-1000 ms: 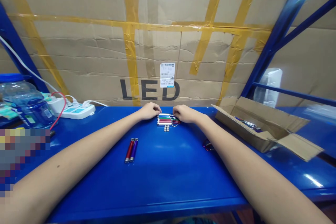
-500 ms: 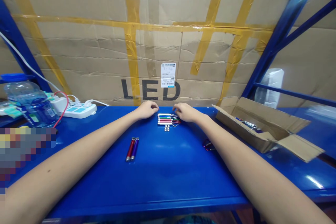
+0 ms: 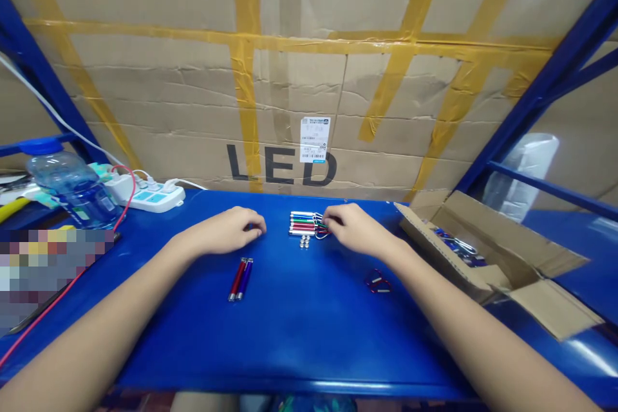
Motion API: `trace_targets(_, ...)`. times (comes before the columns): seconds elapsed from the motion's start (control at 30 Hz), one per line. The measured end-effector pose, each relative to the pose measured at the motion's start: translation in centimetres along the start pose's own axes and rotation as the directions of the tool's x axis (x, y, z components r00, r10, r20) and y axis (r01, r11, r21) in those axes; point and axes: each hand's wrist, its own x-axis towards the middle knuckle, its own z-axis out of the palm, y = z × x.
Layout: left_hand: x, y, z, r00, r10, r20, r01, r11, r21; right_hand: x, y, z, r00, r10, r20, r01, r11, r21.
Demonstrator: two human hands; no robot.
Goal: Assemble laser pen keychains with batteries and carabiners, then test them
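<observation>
A row of small metal penlights [image 3: 302, 224] in silver, blue, green and red lies on the blue table, with carabiner clips at the right ends. My right hand [image 3: 355, 225] is at those clips, thumb and fingers bent together; what is between the fingertips is hidden. Several small silver button cells [image 3: 304, 242] sit just below the row. My left hand [image 3: 236, 230] is to the left of the row, apart from it, its fingers loosely curved with a gap to the thumb and nothing visible in them. Below it lie a red penlight [image 3: 236, 280] and a purple penlight [image 3: 245, 280], side by side.
Red carabiner clips [image 3: 378, 282] lie near my right forearm. An open cardboard box [image 3: 463, 270] with penlights inside stands right. A power strip [image 3: 157, 197], a water bottle [image 3: 72, 187] and a red cable [image 3: 128, 199] are left. A large carton [image 3: 193, 96] closes off the back.
My left hand has drawn back left and nearer, away from the penlight row. My right hand stays at the clips. The view has shifted slightly; the red clips now show fully.
</observation>
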Motion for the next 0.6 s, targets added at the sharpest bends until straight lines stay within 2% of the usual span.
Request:
trace_targets(0.1, -0.3, 0.0, 0.0, 0.992, 0.032, 0.12, -0.023, 0.996, -0.082, -0.6, -2.6, 0.8, 0.999, -0.043, -0.011, 0.044, 0.998, 0.055)
trace_targets(0.17, -0.5, 0.0, 0.0, 0.982, 0.032, 0.186, -0.013, 0.994, -0.104, -0.7, -4.6, 1.7, 0.992, -0.129, 0.015, 0.127, 0.986, 0.113)
trace_targets(0.33, -0.6, -0.3, -0.1, 0.955, 0.004, 0.297, 0.03, 0.994, -0.108, -0.6, -9.4, 5.2, 0.928, -0.353, 0.114, 0.334, 0.929, 0.162)
trace_targets(0.43, -0.5, -0.3, 0.0, 0.945, -0.003, 0.328, 0.041, 0.993, -0.11, -0.8, -10.5, 6.8, 0.896, -0.427, 0.124, 0.411, 0.902, 0.135)
trace_targets(0.6, -0.1, 0.1, 0.2, 0.948, -0.012, 0.317, 0.036, 0.997, -0.07, -1.1, -10.4, 8.0, 0.886, -0.456, 0.086, 0.453, 0.89, 0.045)
